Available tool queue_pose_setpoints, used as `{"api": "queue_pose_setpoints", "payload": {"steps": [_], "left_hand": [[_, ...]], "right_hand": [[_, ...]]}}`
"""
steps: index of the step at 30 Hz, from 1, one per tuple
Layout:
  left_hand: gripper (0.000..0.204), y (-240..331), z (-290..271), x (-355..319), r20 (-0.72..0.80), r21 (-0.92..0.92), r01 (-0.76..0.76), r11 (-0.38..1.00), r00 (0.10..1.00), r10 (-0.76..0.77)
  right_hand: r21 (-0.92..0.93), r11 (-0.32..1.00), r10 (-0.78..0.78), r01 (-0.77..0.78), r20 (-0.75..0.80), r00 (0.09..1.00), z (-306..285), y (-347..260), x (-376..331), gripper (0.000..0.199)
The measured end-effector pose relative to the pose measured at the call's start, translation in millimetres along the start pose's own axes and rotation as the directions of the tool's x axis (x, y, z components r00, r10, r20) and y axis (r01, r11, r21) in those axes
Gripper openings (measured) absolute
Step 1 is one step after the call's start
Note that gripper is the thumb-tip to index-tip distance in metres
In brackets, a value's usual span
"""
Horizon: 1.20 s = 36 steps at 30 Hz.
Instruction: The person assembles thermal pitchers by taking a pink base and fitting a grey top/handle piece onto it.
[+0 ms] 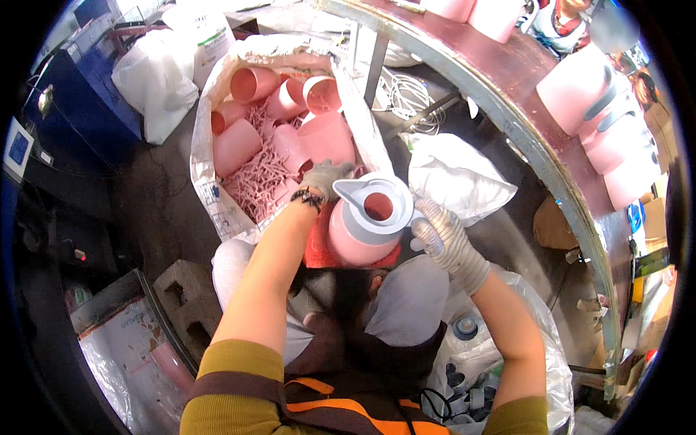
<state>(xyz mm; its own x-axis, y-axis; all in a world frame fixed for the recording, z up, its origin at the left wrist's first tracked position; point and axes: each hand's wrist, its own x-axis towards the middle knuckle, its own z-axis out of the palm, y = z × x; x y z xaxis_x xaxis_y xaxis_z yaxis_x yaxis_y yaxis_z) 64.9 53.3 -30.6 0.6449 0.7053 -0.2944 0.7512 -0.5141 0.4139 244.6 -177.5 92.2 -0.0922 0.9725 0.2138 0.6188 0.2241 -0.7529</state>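
Observation:
A pink jug (pixel 362 232) with a pale grey collar and spout stands upright just above my lap, its round top opening showing a reddish inside. My right hand (pixel 451 246), in a striped light glove, is closed around the jug's grey handle on its right side. To the left of the spout, my gloved left hand (pixel 326 179) reaches over the near edge of a white sack (pixel 205 156). It lies against the lower end of a large pink hollow shell (pixel 326 136); its fingertips are partly hidden, so I cannot tell whether it grips it.
Several pink shells (pixel 238 147) lie among pink shreds (pixel 254 190) in the sack. Finished-looking pink jugs (pixel 573 87) stand on the curved red-brown table (pixel 500 87) at right. A clear bag of grey parts (pixel 464 370) sits by my right leg, a concrete block (pixel 187 297) at left.

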Motion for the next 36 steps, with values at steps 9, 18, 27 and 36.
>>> {"api": "queue_pose_setpoints", "payload": {"steps": [9, 18, 27, 36], "left_hand": [[0.072, 18, -154, -78, -0.715, -0.441, -0.417, 0.795, 0.699, -0.030], [0.054, 176, -163, -188, -0.520, 0.491, -0.357, 0.795, 0.613, 0.595], [0.052, 150, -126, -163, -0.374, 0.480, -0.247, 0.842, 0.811, 0.450], [0.050, 199, -148, -213, -0.521, 0.555, -0.269, 0.787, 0.626, 0.581]], "right_hand": [[-0.109, 0.982, -0.158, 0.156, -0.010, 0.987, 10, 4, 7, 0.027], [0.252, 0.945, 0.172, -0.209, 0.160, 0.972, -3, -21, 0, 0.033], [-0.118, 0.993, 0.005, 0.000, 0.041, 0.999, 1, -10, 9, 0.042], [-0.281, 0.953, -0.111, 0.109, 0.010, 0.994, 8, 12, 1, 0.036]]}}
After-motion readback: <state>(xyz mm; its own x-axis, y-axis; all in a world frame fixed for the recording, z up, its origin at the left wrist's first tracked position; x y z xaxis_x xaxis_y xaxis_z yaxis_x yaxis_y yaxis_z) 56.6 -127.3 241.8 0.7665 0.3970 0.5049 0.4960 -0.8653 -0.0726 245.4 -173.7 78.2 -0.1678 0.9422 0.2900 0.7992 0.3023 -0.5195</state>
